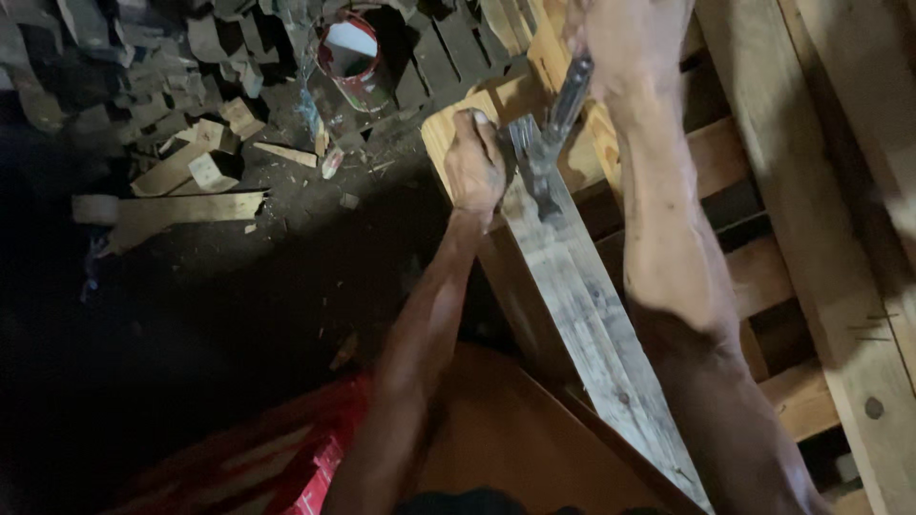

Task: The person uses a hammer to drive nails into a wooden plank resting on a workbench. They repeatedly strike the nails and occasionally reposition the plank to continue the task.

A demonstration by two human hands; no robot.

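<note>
- The wooden pallet (763,277) fills the right side of your view, its pale slats running crosswise under long side boards, with dark gaps between them.
- A long grey weathered plank (582,324) lies slanted over the pallet, from its upper left corner down toward the bottom edge of your view; its top end sits on a pale wooden block (453,119) at that corner.
- The dark floor (210,315) spreads to the left of the pallet.
- An orange-brown board (506,429) lies low in the view between your forearms, with something red (305,463) just left of it.
- Wood offcuts (196,167) are scattered on the floor at the upper left, one long pale strip lying flat among the short blocks.
- A red can (355,57) with an open, pale inside stands on the floor near the top, beside dark stacked slats.
- Your right hand (611,33) is closed round the handle of a claw hammer (553,133); the hand is blurred at the top edge of the view.
- The hammer's metal head rests on the top end of the plank, just beside your other hand.
- Your left hand (474,162) is clenched over the left edge of the plank at its top end, knuckles up, gripping the wood.
</note>
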